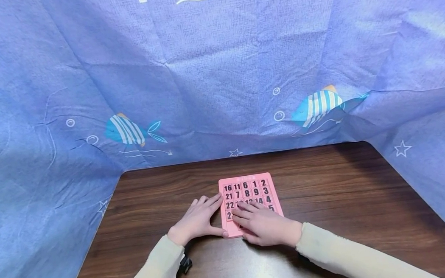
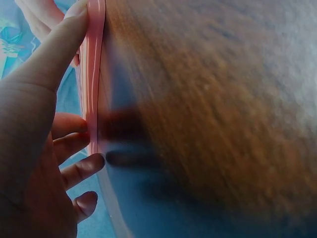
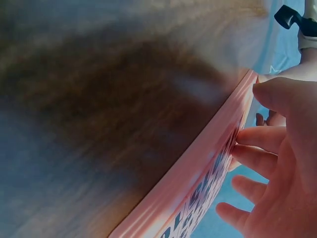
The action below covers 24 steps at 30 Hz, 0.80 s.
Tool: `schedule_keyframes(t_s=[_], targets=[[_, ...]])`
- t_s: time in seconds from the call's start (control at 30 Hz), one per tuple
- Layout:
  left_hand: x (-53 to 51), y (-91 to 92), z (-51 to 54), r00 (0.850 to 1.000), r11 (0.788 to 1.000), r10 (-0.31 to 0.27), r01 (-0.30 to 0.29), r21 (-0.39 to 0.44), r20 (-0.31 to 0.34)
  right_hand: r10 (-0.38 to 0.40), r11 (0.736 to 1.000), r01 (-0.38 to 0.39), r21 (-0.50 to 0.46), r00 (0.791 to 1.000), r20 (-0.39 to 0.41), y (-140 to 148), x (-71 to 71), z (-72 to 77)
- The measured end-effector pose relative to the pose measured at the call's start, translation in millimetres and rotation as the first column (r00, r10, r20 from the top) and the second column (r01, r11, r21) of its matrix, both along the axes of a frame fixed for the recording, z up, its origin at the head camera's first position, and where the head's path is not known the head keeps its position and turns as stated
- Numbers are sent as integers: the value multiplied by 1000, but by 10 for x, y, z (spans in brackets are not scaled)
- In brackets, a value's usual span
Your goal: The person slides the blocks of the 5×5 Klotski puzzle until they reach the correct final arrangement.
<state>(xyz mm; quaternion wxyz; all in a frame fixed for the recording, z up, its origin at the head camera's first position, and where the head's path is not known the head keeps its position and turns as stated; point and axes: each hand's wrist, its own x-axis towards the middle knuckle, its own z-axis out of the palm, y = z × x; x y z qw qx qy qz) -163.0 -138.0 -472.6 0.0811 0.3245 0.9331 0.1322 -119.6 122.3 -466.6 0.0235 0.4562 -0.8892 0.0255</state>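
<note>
Fingers point(image 1: 214, 200) of the left hand point(image 1: 195, 219): relaxed, set wide of the thumb, touching the left edge of the pink board point(image 1: 233, 229), with thumb at its near left corner. Fingers of the right hand point(image 1: 266, 226): fairly straight, close together over the lower tiles point(image 1: 246, 193), thumb by the near edge. Board location: flat on the dark wood-grain desk point(image 1: 324, 183), between both hands. Look: thin, roughly square, rounded corners, pale lettering along the far rim, glossy pink side in the wrist views. Tiles: pink, bold black numbers, five columns. Top row readable as 16, 11, 6, 1, 2; second as 21, 7, 8, 9, 3; third starting 22 and ending 4. Lower rows partly hidden under right fingers; no full tile count possible. Bare pink strip at near left. Counts: one board, two hands, two pale sleeves point(image 1: 157, 262), one black item point(image 1: 185, 264) at left wrist. Behind: blue cloth point(image 1: 219, 79) with two whole striped fish point(image 1: 124, 129), three stars point(image 1: 402, 148), four bubbles point(image 1: 279, 116).
</note>
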Motion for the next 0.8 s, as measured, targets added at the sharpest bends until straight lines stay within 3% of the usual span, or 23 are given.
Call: schedule_keyframes(t_s=[0.23, 0.57, 0.8], targets=[[-5, 4, -10, 1000, 1000, -1, 1, 0, -1, 8, 999, -8, 37, 1000, -2, -2, 100, -5], [-10, 10, -23, 1000, 1000, 2, -2, -6, 7, -7, 1000, 7, 3, 1000, 15, -32, 122, -4], [-16, 11, -27, 1000, 1000, 5, -5, -3, 5, 28, 1000, -27, 13, 1000, -15, -31, 219, 31]])
